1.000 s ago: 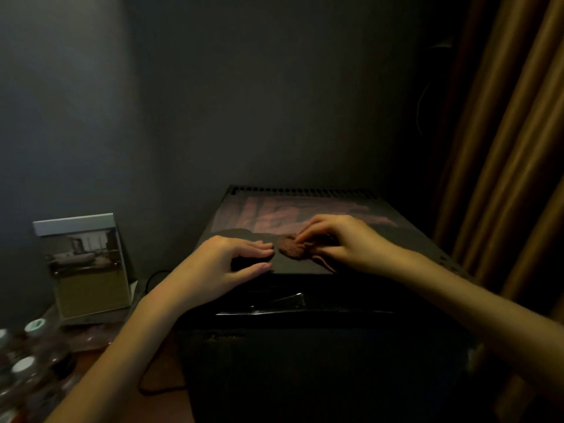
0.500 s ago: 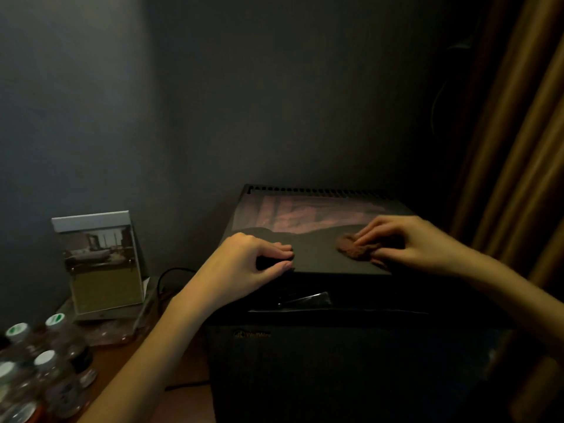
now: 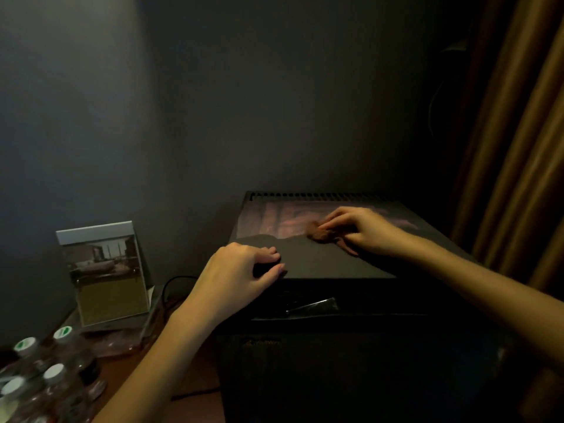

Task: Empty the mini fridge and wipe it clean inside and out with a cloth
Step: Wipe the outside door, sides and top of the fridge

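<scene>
- Two bare hands lie on the flat top of the black mini fridge (image 3: 320, 267), which stands on the wooden counter (image 3: 200, 412) in a dim corner.
- On the far half of the top, the right hand (image 3: 363, 232) has its bent fingers closed over a small, bunched brown cloth (image 3: 317, 235). It presses the cloth to the surface, and a tail of cloth shows under the palm.
- At the near left corner of the top, well apart from the cloth, rests the left hand (image 3: 241, 271). Its fingers are loosely bent, the tips touch the surface, and it grips nothing.
- Beyond the right hand, a row of vent slots (image 3: 320, 196) runs along the fridge's back edge. The top near them carries a reddish reflection.
- Below both hands is the fridge's dark front face. The inside is hidden from this view, so what it holds cannot be told.
- Down and to the left of the left forearm, several clear plastic bottles (image 3: 53, 372) stand close together on the counter. Each visible bottle has its cap on, and two of the caps are marked in green. The light is too dim to tell what fills them.
- Left of the left hand stands an upright card holder (image 3: 103, 273) showing a picture of a room.
- Between the card holder and the fridge, just beside the left wrist, loops a dark cable (image 3: 171, 283).
- Right of the right arm hang brown curtain (image 3: 518, 148) folds.
</scene>
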Motion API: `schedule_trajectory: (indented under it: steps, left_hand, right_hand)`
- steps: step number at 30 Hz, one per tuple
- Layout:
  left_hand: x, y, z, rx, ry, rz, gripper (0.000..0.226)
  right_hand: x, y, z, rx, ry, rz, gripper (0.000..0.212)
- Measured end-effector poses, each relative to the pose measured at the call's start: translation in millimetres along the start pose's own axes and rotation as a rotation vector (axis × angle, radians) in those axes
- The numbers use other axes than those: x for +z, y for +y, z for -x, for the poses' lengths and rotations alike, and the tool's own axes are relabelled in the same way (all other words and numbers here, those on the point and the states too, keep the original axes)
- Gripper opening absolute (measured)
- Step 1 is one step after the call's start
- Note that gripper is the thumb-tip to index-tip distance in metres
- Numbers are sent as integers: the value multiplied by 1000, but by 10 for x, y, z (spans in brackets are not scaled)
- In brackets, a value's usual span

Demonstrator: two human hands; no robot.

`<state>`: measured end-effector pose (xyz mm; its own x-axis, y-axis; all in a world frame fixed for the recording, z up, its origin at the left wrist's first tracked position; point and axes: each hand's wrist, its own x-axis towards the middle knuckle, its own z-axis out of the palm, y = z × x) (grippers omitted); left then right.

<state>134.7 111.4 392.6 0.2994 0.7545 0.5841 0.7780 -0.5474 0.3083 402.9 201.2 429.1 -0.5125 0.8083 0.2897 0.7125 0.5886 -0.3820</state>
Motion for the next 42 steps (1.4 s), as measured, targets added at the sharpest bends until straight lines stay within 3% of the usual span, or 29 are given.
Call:
schedule_trajectory:
  steps: [2, 5, 7, 12, 17, 20, 23, 27, 29, 35, 38, 42]
  left_hand:
    - [6, 6, 0, -2, -9, 9, 30]
    - [7, 18, -8, -2, -6, 37, 26]
    - [12, 28, -10, 3, 3, 36, 23]
    - [6, 59, 6, 13, 40, -10, 21]
    - [-37, 82, 4, 32, 40, -11, 28]
    - [-41, 91, 1, 13, 19, -10, 33]
    - [-33, 97, -3, -4, 12, -25, 30]
    - [-23, 117, -6, -3, 23, -46, 24]
    - [-22, 128, -11, -8, 28, -48, 27]
    - [-52, 133, 18, -16, 97, -103, 31]
    - [-55, 150, 9, -18, 102, -139, 31]
    - [-44, 131, 4, -26, 109, -133, 29]
  right_hand:
    - [-215, 214, 184, 202, 91, 158, 41]
    - [-410, 149, 505, 363, 42, 408, 29]
    - [-362, -124, 625, 280, 5, 438, 24]
    - [34, -644, 193, -73, -90, 149, 29]
    - [364, -847, -471, -171, -77, 98, 28]
    - [324, -760, -485, -78, -54, 108, 33]
    - [93, -451, -319, 147, -19, 240, 27]
    - [-220, -365, -70, 343, -124, 381, 15]
    - [-191, -595, -26, 256, -207, 422, 17]
    - [285, -1067, -499, -282, -206, 319, 27]
    - [480, -1082, -804, -329, -223, 96, 30]
    - [625, -980, -1049, -222, -74, 236, 23]
